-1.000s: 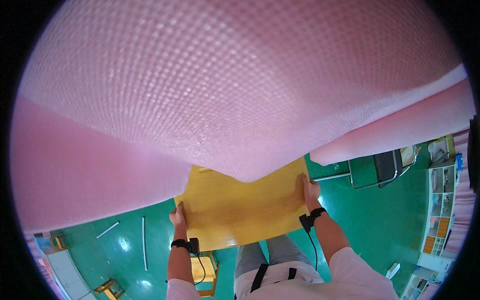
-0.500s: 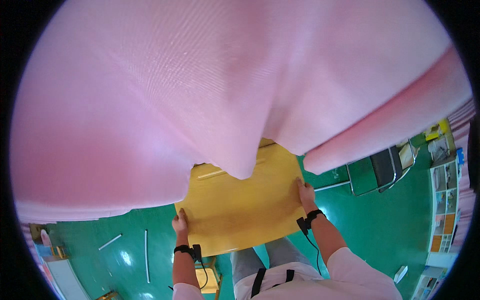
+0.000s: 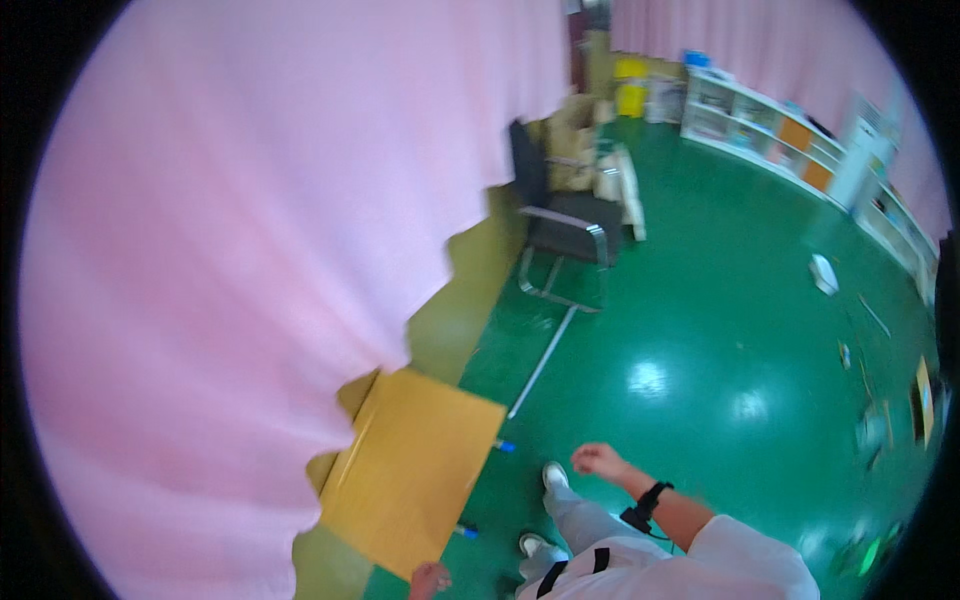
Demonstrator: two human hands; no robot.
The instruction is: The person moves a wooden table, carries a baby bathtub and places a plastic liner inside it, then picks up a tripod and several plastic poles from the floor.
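Note:
A small yellow wooden table [image 3: 425, 455] stands beside the long pink curtain [image 3: 300, 180], whose hem hangs at its far left side. Blue caps on its legs show at its right edge. My left hand [image 3: 430, 578] is at the table's near corner, partly cut off by the lower edge of view; its fingers are blurred, and whether it touches the wood I cannot tell. To the right of the table, over the green floor, my right hand [image 3: 598, 460] hangs apart from it, fingers loosely bent and holding nothing.
A black chair with a metal frame [image 3: 570, 225] stands by the curtain, a white pole [image 3: 542, 362] lying on the floor in front of it. White shelves [image 3: 760, 125] line the far right. A white object [image 3: 823, 273] lies on the green floor [image 3: 690, 320].
Both hands gripped the table's sides before; my right hand has come off it. My view has swung right, so the table now appears lower left and the chair and shelves nearer the middle.

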